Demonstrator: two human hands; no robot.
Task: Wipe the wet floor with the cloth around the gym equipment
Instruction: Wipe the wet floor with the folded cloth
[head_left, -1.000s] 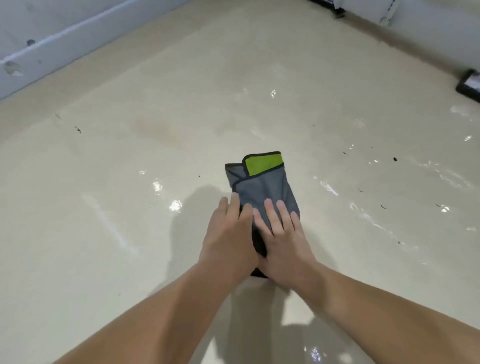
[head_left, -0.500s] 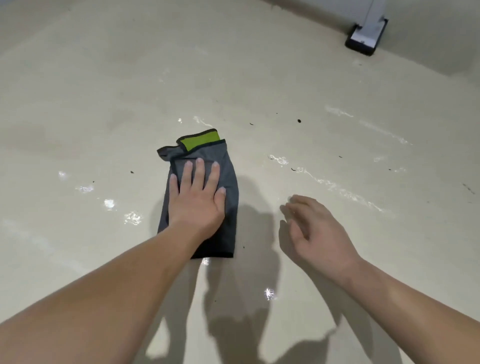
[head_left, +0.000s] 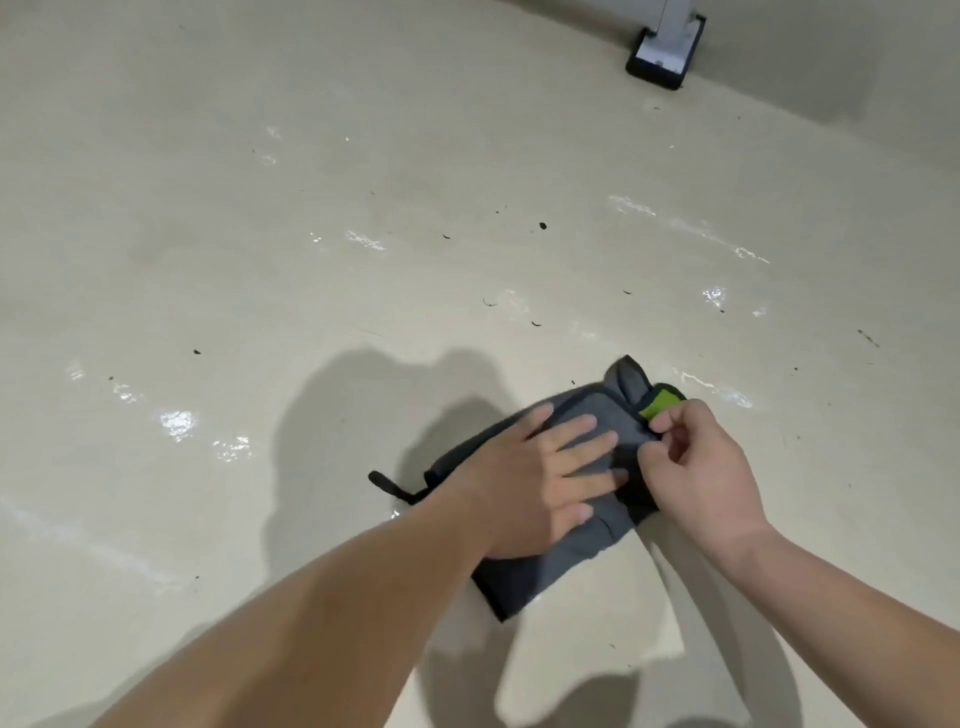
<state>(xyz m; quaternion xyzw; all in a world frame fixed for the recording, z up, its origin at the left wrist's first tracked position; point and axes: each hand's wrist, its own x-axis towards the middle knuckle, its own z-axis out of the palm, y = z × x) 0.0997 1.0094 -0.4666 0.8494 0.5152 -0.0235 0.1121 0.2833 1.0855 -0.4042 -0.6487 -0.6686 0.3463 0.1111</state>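
The cream floor (head_left: 260, 260) glistens with wet streaks and dark specks. Far beyond both grips stands a white equipment foot (head_left: 665, 49) on a black base. A folded grey cloth (head_left: 545, 566) lies under the left grip (head_left: 540, 478), fingers spread flat. The right grip (head_left: 701, 467) pinches the cloth's edge beside its green patch (head_left: 657, 408).

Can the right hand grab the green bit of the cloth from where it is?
Probably yes. The right hand is already at the green corner of the cloth, fingertips pinched beside it, with nothing between. The left hand lies flat on the grey part.
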